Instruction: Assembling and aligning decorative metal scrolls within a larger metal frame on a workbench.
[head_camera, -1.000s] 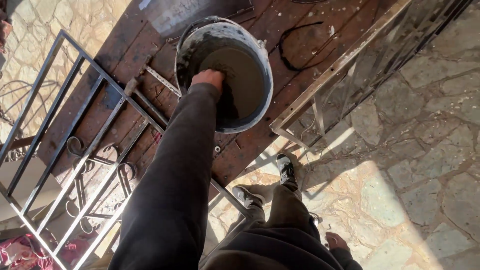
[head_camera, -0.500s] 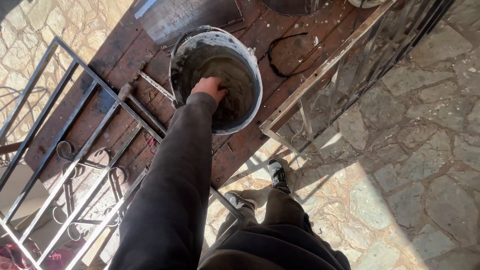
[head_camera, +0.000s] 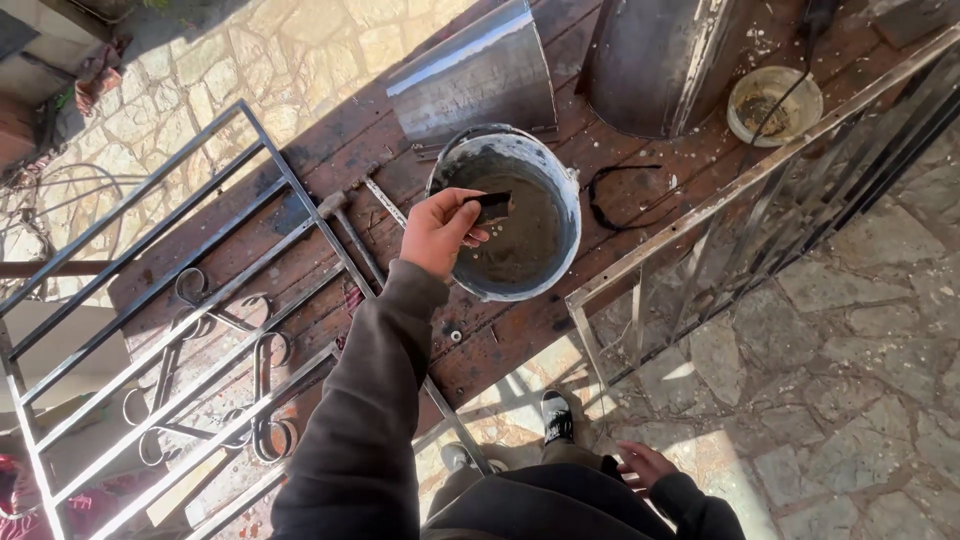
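Over the grey bucket (head_camera: 512, 215) on the wooden table (head_camera: 300, 180), your left hand (head_camera: 436, 232) is pinching a small dark piece (head_camera: 492, 204) (probably wet); keep it above the rim while it is dripping. Your right hand (head_camera: 645, 466) is hanging loosely open, holding nothing, by your leg.

The left hand (head_camera: 440, 230), which had been reaching down inside the bucket (head_camera: 510, 215), rose above its rim. It came up gripping a small dark piece (head_camera: 493, 203) between fingers and thumb.
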